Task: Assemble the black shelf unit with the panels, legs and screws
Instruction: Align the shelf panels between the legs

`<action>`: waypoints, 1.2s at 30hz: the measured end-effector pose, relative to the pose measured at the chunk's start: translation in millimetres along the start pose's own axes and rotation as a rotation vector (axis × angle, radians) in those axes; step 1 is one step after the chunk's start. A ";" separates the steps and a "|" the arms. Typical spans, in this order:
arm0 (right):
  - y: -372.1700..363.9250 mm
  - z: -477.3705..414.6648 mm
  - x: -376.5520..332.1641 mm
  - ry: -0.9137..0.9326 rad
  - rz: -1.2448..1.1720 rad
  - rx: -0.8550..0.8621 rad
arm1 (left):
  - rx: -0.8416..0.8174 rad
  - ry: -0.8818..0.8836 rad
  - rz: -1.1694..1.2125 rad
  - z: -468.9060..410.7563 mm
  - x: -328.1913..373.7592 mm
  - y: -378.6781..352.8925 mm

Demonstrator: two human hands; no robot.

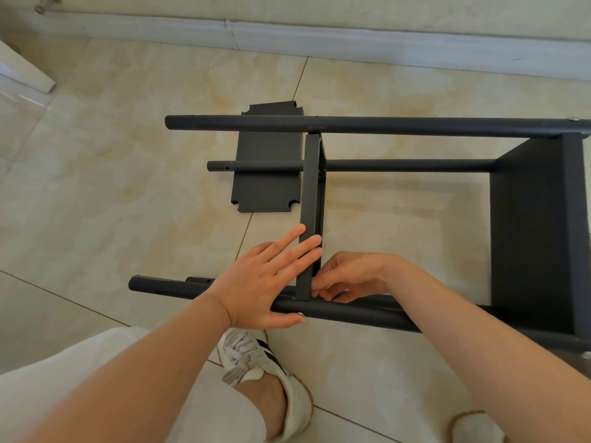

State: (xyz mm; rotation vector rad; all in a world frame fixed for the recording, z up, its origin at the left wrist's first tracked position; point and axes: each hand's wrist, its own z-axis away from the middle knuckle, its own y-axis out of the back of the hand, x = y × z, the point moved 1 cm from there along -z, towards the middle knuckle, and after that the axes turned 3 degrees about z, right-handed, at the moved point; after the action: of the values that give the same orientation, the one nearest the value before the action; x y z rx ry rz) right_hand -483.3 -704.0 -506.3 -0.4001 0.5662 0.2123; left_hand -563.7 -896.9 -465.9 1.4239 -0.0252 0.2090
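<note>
Floor (128, 174) of large glossy tiles, cream with pale tan marbling, fills most of the frame. Thin dark grout lines (300, 79) cross it: one runs diagonally from the upper centre down toward the middle, others cut across the lower left and lower centre. A white baseboard (351, 43) spans the top of the frame, with a vertical seam near the upper centre. Above it, a strip of light beige wall (319, 6). At the upper left edge, a white furniture corner (22, 70) meets the floor. Soft, even daylight; faint sheen on the left tiles.
</note>
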 end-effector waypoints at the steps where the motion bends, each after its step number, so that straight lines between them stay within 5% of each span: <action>1: 0.0 -0.1 0.3 0.002 -0.009 -0.003 | 0.002 -0.002 0.001 -0.2 0.0 -0.1; 36: -7.9 -2.5 1.2 0.034 -0.081 0.036 | 0.000 0.003 0.004 -0.3 0.2 0.0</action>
State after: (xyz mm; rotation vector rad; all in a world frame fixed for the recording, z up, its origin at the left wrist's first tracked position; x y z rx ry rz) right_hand -481.2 -712.1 -506.4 -0.3916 0.5850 0.1173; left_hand -563.5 -896.6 -465.9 1.4236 -0.0258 0.2150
